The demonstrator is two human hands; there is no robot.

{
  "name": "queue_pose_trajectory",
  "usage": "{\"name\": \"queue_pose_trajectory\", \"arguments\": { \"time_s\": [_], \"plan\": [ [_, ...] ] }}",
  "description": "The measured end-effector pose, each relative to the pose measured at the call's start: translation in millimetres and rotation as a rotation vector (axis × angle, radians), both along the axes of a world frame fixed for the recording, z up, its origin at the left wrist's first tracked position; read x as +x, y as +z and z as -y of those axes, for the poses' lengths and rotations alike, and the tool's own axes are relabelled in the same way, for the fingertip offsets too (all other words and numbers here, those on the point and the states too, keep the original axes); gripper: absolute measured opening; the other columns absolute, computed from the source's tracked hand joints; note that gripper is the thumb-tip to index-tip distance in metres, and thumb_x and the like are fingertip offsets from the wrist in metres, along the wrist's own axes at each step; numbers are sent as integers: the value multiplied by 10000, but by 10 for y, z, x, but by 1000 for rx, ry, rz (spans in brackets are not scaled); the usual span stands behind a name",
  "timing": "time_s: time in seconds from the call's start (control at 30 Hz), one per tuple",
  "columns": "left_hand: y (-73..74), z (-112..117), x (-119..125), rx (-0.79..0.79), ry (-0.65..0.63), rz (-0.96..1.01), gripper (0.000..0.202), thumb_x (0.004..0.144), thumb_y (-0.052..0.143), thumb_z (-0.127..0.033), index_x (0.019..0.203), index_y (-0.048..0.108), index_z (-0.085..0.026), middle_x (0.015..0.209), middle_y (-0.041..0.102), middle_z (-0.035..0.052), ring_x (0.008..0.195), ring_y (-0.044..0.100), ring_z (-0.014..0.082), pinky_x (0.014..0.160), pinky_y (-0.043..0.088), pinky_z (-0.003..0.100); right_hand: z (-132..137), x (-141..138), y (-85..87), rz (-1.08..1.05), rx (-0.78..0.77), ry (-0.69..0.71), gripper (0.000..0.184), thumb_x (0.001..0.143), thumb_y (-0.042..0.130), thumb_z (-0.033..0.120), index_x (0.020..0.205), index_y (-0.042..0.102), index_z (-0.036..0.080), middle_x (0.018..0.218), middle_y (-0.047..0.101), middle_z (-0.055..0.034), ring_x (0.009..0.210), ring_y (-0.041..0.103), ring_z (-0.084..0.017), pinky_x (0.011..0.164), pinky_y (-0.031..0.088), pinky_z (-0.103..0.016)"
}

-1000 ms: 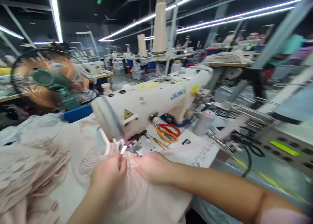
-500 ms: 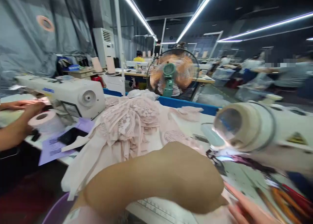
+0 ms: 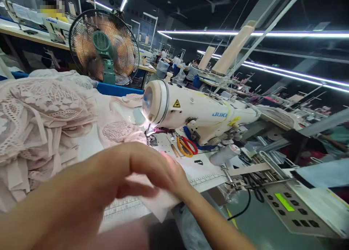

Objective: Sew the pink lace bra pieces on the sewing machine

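My left hand [image 3: 139, 162] reaches in from the lower left, fingers bent over the sewing table, thumb blurred below them. Beneath and between its fingers shows a pale pink piece of fabric [image 3: 160, 208], one corner hanging at the table edge. My right hand [image 3: 176, 175] comes from the lower right and meets the left hand at this fabric. Its fingers are mostly hidden behind the left hand. Both hands appear closed on the fabric, though the exact grip is partly covered. Just beyond them stands a white sewing machine [image 3: 201, 106], its needle area lit.
Pale pink lace garments [image 3: 49, 111] are heaped at left. Orange-handled scissors [image 3: 184, 146] and a red-handled tool [image 3: 192, 144] lie under the machine arm. A grey thread cone [image 3: 225, 155] and a control panel [image 3: 293, 206] are at right. A large fan [image 3: 105, 48] stands behind.
The view has swung right, bringing the whole machine and control panel into sight. The neighbouring person's hands have left the picture. My two hands now show close together.
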State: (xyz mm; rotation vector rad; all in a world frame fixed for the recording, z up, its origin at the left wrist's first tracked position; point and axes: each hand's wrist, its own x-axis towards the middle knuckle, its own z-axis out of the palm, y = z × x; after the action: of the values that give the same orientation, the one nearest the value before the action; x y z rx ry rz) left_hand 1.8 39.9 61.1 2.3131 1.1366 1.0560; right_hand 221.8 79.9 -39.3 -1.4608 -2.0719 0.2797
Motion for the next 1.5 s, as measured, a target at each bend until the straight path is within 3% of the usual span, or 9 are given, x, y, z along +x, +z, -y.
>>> {"name": "queue_pose_trajectory", "arguments": {
  "time_s": [0.07, 0.2, 0.33, 0.53, 0.77, 0.93, 1.2, 1.33, 1.5],
  "plan": [
    [-70, -95, 18, 102, 26, -41, 369, 955, 311, -384, 1076, 627, -236, 984, 694, 9, 900, 640, 163, 747, 561, 291, -11, 3, -1, -48, 37, 21, 392, 854, 466, 232, 1229, 491, 121, 927, 621, -92, 763, 600, -181, 741, 538, -341],
    [-634, -433, 105, 490, -134, -395, 353, 915, 359, -187, 1156, 616, -162, 1201, 647, 84, 1126, 577, 233, 1023, 416, 435, -8, 8, 45, -63, 109, 105, 294, 852, 474, 203, 1111, 596, 139, 942, 602, -104, 823, 576, -192, 742, 520, -343],
    [-950, -725, 45, 414, -189, -636, 372, 861, 533, -309, 1223, 596, -254, 1301, 589, 66, 1292, 423, 312, 1080, 272, 569, 3, 59, 82, 26, 97, 204, 270, 828, 481, 154, 1048, 636, 178, 958, 603, -84, 901, 541, -199, 807, 490, -345],
    [-828, -753, -98, 286, -132, -749, 433, 802, 617, -324, 1232, 584, -363, 1403, 487, 89, 1308, 386, 362, 1009, 304, 630, -14, 158, 110, 182, 66, 299, 287, 825, 486, 126, 1075, 617, 179, 1007, 585, -84, 916, 496, -191, 800, 463, -315],
    [-929, -813, -113, 288, -132, -762, 470, 802, 619, -329, 1261, 548, -406, 1419, 472, 72, 1339, 354, 340, 1033, 286, 636, -109, 101, 247, 446, -5, 285, 325, 829, 480, 150, 1138, 571, 193, 929, 570, -63, 839, 470, -195, 702, 401, -292],
    [-993, -937, -163, 309, -170, -730, 457, 832, 569, -359, 1288, 533, -376, 1427, 461, 77, 1345, 340, 348, 1041, 284, 637, -208, 77, 306, 536, -51, 276, 345, 792, 488, 134, 1119, 572, 205, 868, 558, -51, 772, 459, -178, 636, 330, -278],
    [-1040, -1129, -265, 258, 50, -663, 564, 818, 491, -542, 1324, 518, -296, 1500, 333, 108, 1378, 241, 390, 1062, 211, 647, -397, -60, 501, 670, -253, 212, 349, 842, 473, 221, 1184, 541, 228, 802, 658, -39, 671, 578, -178, 500, 235, -283],
    [-928, -1196, -241, -6, 218, -720, 651, 797, 485, -556, 1381, 451, -271, 1508, 276, 147, 1382, 231, 382, 1041, 319, 558, -474, -190, 659, 754, -382, 179, 409, 808, 515, 166, 1216, 514, 191, 811, 690, -64, 705, 645, -213, 477, 283, -271],
    [-818, -1351, -265, -69, 182, -723, 654, 805, 486, -544, 1398, 421, -277, 1489, 282, 145, 1292, 385, 391, 966, 429, 505, -525, -329, 748, 781, -519, 174, 706, 745, 586, 107, 1406, 340, 112, 871, 703, -109, 787, 667, -267, 502, 410, -302]
  ]
}}
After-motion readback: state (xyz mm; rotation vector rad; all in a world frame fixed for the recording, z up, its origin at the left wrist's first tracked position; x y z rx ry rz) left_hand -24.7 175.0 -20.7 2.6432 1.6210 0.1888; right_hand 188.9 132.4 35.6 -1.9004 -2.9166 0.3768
